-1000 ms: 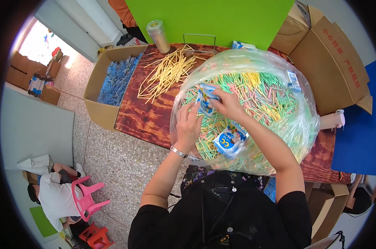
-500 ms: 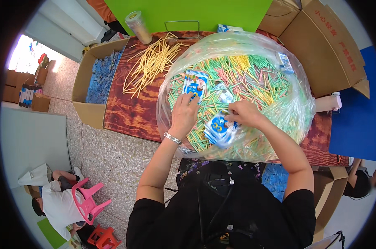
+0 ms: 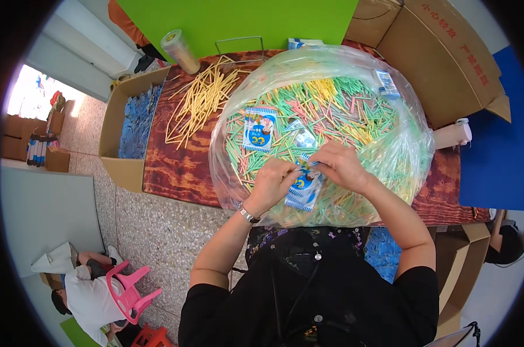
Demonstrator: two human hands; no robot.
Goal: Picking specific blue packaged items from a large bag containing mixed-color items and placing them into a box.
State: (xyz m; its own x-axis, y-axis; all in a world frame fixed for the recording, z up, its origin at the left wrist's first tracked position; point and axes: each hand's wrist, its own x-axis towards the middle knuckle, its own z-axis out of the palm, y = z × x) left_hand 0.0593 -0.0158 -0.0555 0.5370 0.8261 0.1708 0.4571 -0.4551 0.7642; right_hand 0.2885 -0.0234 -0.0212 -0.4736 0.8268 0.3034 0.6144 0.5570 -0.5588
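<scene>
My left hand (image 3: 276, 182) and my right hand (image 3: 344, 166) pinch the top edge of a blue-and-white packet (image 3: 302, 191), close together. The packet hangs over the near part of a large clear plastic bag (image 3: 419, 136), which is full of thin green, pink and yellow sticks (image 3: 291, 97). A second blue-and-white packet (image 3: 258, 130) lies on the sticks, left and beyond my hands. Behind the held packet rests a small silvery-white packet (image 3: 302, 136). Another packet (image 3: 387, 84) lies by the bag's far right rim.
Loose pale-yellow sticks (image 3: 201, 107) are heaped on the red-brown table (image 3: 175, 179), near a clear jar (image 3: 181, 52) and a wire stand (image 3: 239, 40). Cardboard boxes with blue contents stand left (image 3: 120, 165) and below right. A pink-lidded bottle (image 3: 454, 134) lies right; a person sits lower left.
My left hand has left the far-left packet and come right and nearer to me, onto the held packet's top edge. My right hand still grips that packet. The view has shifted slightly.
</scene>
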